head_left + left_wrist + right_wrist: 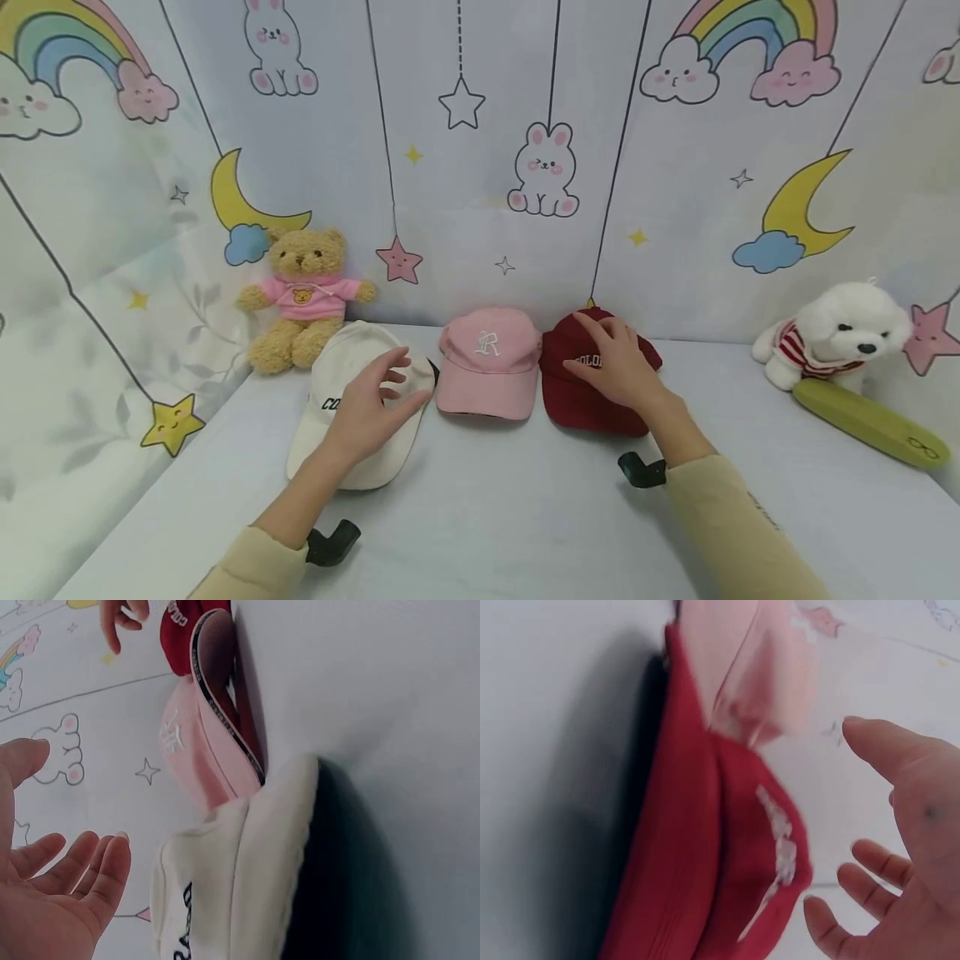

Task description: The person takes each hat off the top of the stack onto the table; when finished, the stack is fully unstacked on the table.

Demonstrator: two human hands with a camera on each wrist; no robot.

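Three baseball caps sit in a row on the white table. The cream cap [360,358] is on the left, the pink cap [489,358] in the middle and the dark red cap [570,392] on the right. Above the cream cap hovers my left hand [372,408], fingers loosely bent and apart from the cap in the left wrist view. Over the red cap is my right hand [618,362], its thumb and fingers spread with nothing between them. The right wrist view shows a gap between that hand and the red cap's crown [761,847].
A teddy bear [303,292] in a pink hoodie sits at the back left. On the right, a white plush dog [847,329] lies behind a green elongated case [870,421]. A printed cloth [465,183] hangs behind the table.
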